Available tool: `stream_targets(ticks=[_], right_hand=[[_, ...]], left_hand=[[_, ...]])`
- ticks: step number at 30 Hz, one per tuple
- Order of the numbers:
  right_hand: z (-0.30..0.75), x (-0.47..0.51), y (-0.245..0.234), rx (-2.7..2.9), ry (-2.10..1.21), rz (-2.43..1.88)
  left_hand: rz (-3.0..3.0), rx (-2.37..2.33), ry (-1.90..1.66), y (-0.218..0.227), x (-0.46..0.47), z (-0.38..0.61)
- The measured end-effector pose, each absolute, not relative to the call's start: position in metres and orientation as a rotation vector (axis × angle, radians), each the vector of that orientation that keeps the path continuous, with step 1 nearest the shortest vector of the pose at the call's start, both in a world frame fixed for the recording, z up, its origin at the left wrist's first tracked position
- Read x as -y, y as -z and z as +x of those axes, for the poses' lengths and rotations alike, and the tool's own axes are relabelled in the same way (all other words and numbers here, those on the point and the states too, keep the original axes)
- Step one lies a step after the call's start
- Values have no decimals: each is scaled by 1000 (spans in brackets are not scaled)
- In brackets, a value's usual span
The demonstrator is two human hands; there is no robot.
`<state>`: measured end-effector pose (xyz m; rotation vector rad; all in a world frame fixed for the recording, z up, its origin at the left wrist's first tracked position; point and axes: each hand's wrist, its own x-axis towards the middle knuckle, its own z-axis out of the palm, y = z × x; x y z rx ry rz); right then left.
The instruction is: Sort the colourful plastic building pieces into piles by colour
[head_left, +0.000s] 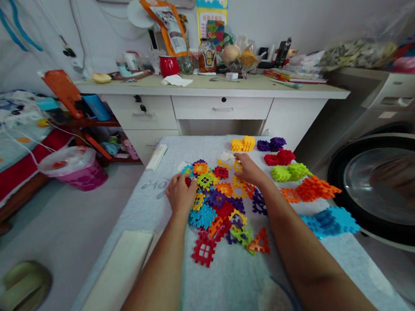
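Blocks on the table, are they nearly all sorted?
Partly. Yellow, purple, red, green, orange and blue groups lie apart on one side. Both hands, left and right, are in the mixed pile, which is big.

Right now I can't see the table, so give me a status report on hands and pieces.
Left hand and right hand both down on mixed pile. Grip unclear. Sorted colour stacks at right, clear of hands.

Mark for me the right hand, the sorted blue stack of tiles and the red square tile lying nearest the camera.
right hand (249,169), head view, on the back of the hand.
blue stack (329,221), head view, on its top tile.
red square tile (203,249), head view, on its grid centre.
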<state>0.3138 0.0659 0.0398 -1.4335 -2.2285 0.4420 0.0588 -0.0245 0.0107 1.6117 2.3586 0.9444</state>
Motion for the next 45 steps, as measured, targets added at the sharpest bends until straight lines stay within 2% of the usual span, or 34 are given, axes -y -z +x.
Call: stream_targets(ticks=[5,12,24,33,38,45], right_hand=[[319,-70,-35,2060,-728,-1353],[316,-64,-43,2295,-714,-1484],[301,-70,-65,2670,-305,-1540],[313,-146,-99,2319,105,-1806],[309,-177,-97,2397,149,-1812],[305,-190,-86,2425,27,-1872]], left_hand=[[1598,-2358,-933,-12,25,59],[1572,-2347,-951,-14,25,60],[1592,-2342,-953,-13,25,59],[1580,-2350,-935,-18,26,61],[1574,-2341,-921,-17,25,60],[1584,-2350,-952,-14,24,59]])
